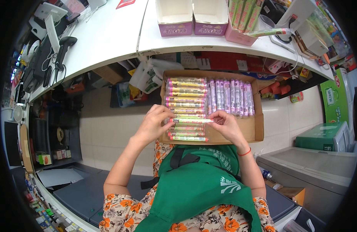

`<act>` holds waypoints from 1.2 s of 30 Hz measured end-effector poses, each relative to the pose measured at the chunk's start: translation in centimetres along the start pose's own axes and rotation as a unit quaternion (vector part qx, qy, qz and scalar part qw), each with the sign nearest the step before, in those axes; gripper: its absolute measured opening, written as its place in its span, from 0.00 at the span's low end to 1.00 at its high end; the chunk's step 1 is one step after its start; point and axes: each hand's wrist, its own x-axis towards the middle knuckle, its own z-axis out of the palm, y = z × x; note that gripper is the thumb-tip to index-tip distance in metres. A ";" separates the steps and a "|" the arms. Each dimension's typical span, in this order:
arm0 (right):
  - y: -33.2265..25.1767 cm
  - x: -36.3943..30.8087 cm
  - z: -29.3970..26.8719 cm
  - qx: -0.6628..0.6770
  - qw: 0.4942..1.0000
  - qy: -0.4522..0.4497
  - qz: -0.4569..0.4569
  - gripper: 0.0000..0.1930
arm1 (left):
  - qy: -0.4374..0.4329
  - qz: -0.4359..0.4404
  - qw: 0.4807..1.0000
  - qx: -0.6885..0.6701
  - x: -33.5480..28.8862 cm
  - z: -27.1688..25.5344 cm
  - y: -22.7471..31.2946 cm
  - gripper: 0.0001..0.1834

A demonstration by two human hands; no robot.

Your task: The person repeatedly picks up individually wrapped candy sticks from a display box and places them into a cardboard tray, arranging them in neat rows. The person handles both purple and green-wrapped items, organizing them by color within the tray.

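Note:
A shallow cardboard box [243,129] lies in front of me, above my lap. Between my two hands is a slim green-and-white wrapped candy stick [191,121]. My left hand [152,123] pinches its left end, while the fingertips of my right hand [225,124] are closed on its right end. Nearer me, several green and red candy sticks [188,133] lie sideways in the box. Beyond them a column of yellow candy sticks [186,93] lies the same way. Purple candy sticks [230,96] stand lengthwise side by side in the far right part.
On the white counter [105,31] ahead stand two open purple-and-white cartons [211,29] and a pink carton [240,37] of green sticks. A barcode scanner [64,48] is at the left. White plastic bags [147,75] hang under the counter. A grey cabinet [310,170] is at my right.

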 end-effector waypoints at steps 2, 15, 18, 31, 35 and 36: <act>0.6 -0.3 0.4 0.021 1.000 -0.003 0.008 0.08 | -0.010 0.017 0.999 0.026 -0.4 0.3 -0.4 0.13; 3.3 -1.6 1.5 -0.035 0.998 -0.007 0.057 0.09 | -0.062 0.038 0.987 0.142 -2.2 2.2 -1.2 0.10; 3.5 -1.5 1.7 -0.048 0.998 0.010 0.050 0.10 | -0.067 0.037 0.986 0.150 -2.3 2.4 -1.4 0.10; 4.8 -0.8 1.9 -0.098 0.993 0.008 0.058 0.14 | -0.088 0.015 0.981 0.171 -2.6 3.0 -1.5 0.12; 4.2 -0.7 2.3 -0.115 0.992 0.021 0.047 0.16 | -0.075 0.018 0.982 0.174 -2.6 3.0 -1.4 0.14; 4.0 -0.7 2.4 -0.138 0.989 0.027 0.033 0.16 | -0.074 0.016 0.981 0.177 -2.6 3.0 -1.3 0.15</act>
